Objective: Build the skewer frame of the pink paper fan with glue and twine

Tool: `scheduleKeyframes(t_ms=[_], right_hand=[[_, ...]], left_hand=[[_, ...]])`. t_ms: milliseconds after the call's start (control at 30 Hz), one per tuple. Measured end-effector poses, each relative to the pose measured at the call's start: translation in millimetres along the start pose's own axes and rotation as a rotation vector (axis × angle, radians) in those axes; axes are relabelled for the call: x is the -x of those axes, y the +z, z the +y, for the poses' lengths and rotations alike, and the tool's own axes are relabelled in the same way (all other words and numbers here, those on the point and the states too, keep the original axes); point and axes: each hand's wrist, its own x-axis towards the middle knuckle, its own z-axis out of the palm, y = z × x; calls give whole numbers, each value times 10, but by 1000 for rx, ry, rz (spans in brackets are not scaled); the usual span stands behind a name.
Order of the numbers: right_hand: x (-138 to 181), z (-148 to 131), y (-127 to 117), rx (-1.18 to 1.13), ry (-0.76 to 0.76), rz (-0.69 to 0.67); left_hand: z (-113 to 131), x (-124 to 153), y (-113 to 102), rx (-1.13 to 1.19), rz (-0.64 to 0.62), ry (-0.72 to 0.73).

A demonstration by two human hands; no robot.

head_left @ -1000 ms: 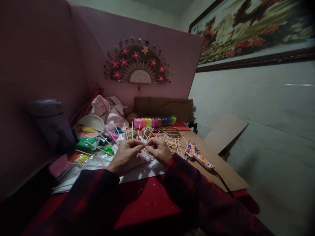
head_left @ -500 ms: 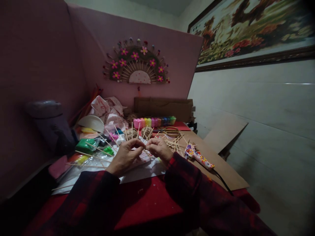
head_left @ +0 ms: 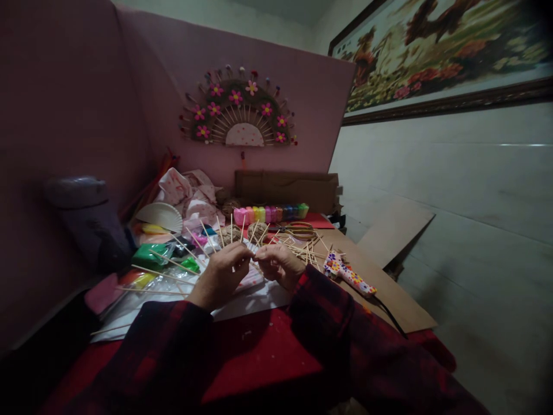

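My left hand (head_left: 225, 272) and my right hand (head_left: 280, 265) meet at their fingertips over the table, both in a pinch. Whatever lies between the fingers is too small and dark to name. Wooden sticks (head_left: 173, 260) fan out to the left and behind my hands. Under them is a half-round piece with a spotted pale cover (head_left: 253, 278), partly hidden by my hands. Two balls of twine (head_left: 258, 231) sit just behind the fingertips.
A flower-patterned glue gun (head_left: 349, 274) lies on brown cardboard (head_left: 400, 302) at the right, near loose sticks (head_left: 307, 252) and scissors (head_left: 298, 230). Bagged green clay (head_left: 151, 255) is at left, coloured clay packs (head_left: 272, 214) behind. A decorated fan (head_left: 244, 134) hangs on the pink panel.
My fingers have curled in slightly and the hands have turned a little, with the fingertips still together. The sticks and the other things on the table stay where they were.
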Motion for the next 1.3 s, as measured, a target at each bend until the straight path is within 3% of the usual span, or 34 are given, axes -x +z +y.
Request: scheduleKeyframes(t_ms=[200, 433, 700, 867, 1033, 1300], right_hand=[[-11, -3, 3, 45, 20, 22], [-17, 18, 2, 213, -116, 105], [-13, 29, 6, 464, -292, 131], [-6, 65, 28, 536, -382, 172], [-8, 76, 25, 525, -408, 149], [-3, 84, 13, 602, -417, 142]], left_hand=[[5, 4, 11, -26, 16, -5], [61, -24, 41, 362, -32, -416], [4, -8, 51, 644, -99, -606], [75, -49, 52, 869, 16, -768], [87, -57, 47, 934, 61, -796], [97, -49, 39, 986, 3, -852]])
